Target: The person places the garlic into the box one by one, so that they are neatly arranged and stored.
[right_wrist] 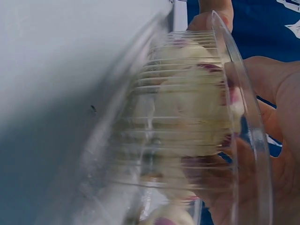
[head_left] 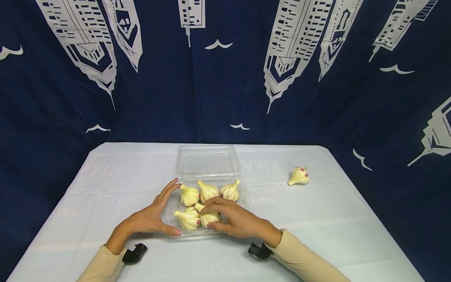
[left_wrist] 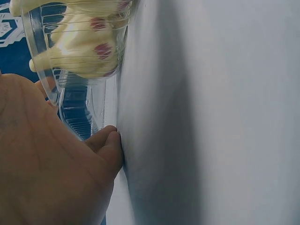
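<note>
A clear plastic clamshell container [head_left: 197, 233] lies with its lid [head_left: 208, 159] folded back, holding several pale garlic bulbs with pinkish spots. My right hand [head_left: 239, 219] reaches over the tray and grips a garlic bulb [head_left: 210, 219] in the front row, its fingers and thumb around it; the right wrist view shows this through the ribbed wall. Beside it in front is another garlic bulb [head_left: 189, 218]. My left hand [head_left: 151, 217] spreads along the container's left side, fingertips at the back corner and thumb by the front one. The left wrist view shows its fingers extended beside the tray.
One loose garlic bulb [head_left: 298, 176] lies on the white-covered table [head_left: 310, 235] toward the back right. Behind the table hangs a dark blue cloth [head_left: 225, 90] with white building prints. Dark wrist devices [head_left: 134, 253] sit on both forearms.
</note>
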### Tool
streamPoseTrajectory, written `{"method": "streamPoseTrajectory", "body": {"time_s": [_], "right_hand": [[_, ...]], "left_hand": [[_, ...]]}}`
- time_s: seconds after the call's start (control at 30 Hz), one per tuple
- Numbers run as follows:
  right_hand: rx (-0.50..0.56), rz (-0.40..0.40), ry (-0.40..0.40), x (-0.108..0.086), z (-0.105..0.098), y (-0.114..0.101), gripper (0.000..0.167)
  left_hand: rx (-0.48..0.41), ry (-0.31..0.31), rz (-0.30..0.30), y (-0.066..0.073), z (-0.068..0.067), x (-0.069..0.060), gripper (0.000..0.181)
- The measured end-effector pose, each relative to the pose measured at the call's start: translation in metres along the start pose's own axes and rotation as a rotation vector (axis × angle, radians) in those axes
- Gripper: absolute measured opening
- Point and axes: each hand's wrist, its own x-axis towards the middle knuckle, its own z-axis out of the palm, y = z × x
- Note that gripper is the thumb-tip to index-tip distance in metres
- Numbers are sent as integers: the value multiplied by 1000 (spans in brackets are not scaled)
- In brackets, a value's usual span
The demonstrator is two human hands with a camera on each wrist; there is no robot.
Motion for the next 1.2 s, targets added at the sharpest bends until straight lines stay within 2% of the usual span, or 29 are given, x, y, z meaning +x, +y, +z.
{"method": "streamPoseTrajectory", "body": {"time_s": [0.2,0.4,0.53,1.0,1.2], "right_hand": [[-8,9,-18,4,-2,-1,23],[-12,-8,-10,4,-2,0,27],[-8,-40,15,3,-4,1,32],[26,-96,113,-8,-23,11,33],[22,-29,184,-23,-45,20,38]], "left_hand": [[-1,-1,0,-1,1,-1,133],[5,3,-1,-1,0,-1,133],[6,4,2,-1,0,-1,133],[3,6,10,-2,0,-1,133],[0,6,14,-1,0,1,132]]}}
